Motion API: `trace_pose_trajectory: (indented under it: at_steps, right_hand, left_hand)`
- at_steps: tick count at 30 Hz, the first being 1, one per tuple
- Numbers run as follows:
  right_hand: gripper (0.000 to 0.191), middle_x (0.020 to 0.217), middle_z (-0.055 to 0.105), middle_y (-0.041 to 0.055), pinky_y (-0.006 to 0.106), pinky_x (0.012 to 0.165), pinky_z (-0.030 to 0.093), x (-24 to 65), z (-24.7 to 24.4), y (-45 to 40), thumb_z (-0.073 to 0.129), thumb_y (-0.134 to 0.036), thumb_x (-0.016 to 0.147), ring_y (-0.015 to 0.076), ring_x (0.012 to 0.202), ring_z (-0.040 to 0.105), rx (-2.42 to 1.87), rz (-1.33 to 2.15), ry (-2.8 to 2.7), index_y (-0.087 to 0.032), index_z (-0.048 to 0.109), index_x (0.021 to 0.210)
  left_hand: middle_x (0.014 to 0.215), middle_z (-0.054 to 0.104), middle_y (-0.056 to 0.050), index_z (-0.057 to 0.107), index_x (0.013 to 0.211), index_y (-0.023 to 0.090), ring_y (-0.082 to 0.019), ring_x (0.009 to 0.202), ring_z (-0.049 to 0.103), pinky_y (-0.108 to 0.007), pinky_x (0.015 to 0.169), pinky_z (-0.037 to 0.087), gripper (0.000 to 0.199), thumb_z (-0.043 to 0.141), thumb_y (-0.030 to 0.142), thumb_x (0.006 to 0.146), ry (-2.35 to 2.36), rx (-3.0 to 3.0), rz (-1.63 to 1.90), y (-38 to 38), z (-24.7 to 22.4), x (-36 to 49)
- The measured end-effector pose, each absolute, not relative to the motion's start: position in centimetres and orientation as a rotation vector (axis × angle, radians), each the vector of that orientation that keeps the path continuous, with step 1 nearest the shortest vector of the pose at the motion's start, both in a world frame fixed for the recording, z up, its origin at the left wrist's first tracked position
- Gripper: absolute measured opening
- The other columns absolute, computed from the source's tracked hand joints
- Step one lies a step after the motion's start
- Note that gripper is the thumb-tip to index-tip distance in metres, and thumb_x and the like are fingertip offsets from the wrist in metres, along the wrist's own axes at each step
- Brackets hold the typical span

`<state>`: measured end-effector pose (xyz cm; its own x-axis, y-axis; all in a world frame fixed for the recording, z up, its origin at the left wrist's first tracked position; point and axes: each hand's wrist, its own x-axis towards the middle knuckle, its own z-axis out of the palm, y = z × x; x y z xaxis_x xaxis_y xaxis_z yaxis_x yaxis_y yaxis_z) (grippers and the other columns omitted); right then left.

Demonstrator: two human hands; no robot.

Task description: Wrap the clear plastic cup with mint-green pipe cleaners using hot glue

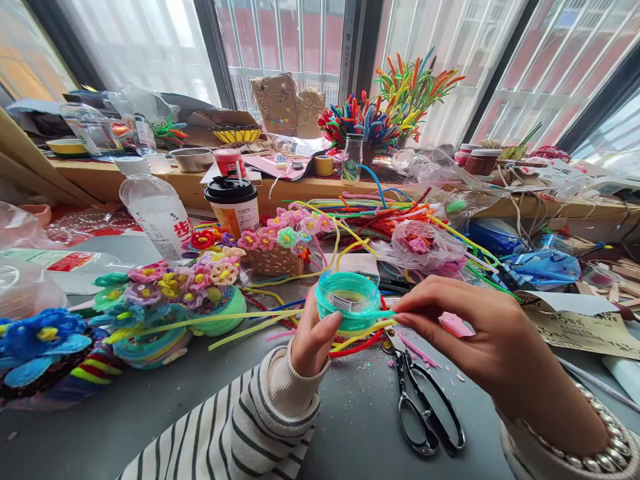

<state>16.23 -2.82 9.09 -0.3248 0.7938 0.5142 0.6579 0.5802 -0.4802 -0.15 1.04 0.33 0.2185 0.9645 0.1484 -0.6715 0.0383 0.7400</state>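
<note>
My left hand [313, 337] is wrapped round a small clear round container [350, 293] with turquoise pipe cleaner wound about its wall. A white barcode label shows inside it. Thumb and forefinger of my right hand [450, 327] pinch the end of a turquoise strand [375, 313] that stretches from the container's right side. Yellow pipe cleaners [260, 313] extend to the left behind my left hand, and a red one [357, 348] curves beneath the container. Black-handled scissors [425, 407] lie on the grey table below my right hand.
Flower-covered pots [150, 333] stand at the left, near a plastic bottle [153, 207] and a lidded cup [233, 205]. Behind the container are a flower basket [275, 260] and heaped pipe cleaners [350, 217]. Printed brown paper [583, 330] lies at the right.
</note>
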Motion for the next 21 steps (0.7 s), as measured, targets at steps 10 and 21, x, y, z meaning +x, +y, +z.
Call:
trace_pose_trajectory:
  at_steps: [10,21]
  right_hand:
    - [0.010,0.066,0.064,-0.0018,0.019,0.050,0.042,16.5,9.6,-3.0,0.057,-0.027,0.078,0.0098,0.059,0.057,-1.308,0.435,-2.018,-0.021,0.064,0.073]
    - [0.020,0.066,0.065,0.0008,0.020,0.050,0.042,16.6,10.3,-3.3,0.060,-0.038,0.074,0.0118,0.060,0.057,-1.448,0.775,-1.902,-0.019,0.065,0.070]
  left_hand:
    - [0.108,0.063,-0.011,0.049,0.117,0.016,-0.034,0.109,0.051,-0.047,0.095,0.034,0.060,0.065,0.034,0.062,0.393,0.851,1.223,0.6,0.5,-0.5]
    - [0.104,0.064,-0.009,0.042,0.124,0.016,-0.031,0.106,0.054,-0.043,0.093,0.038,0.067,0.063,0.037,0.064,0.315,0.890,1.132,0.4,0.7,-0.6]
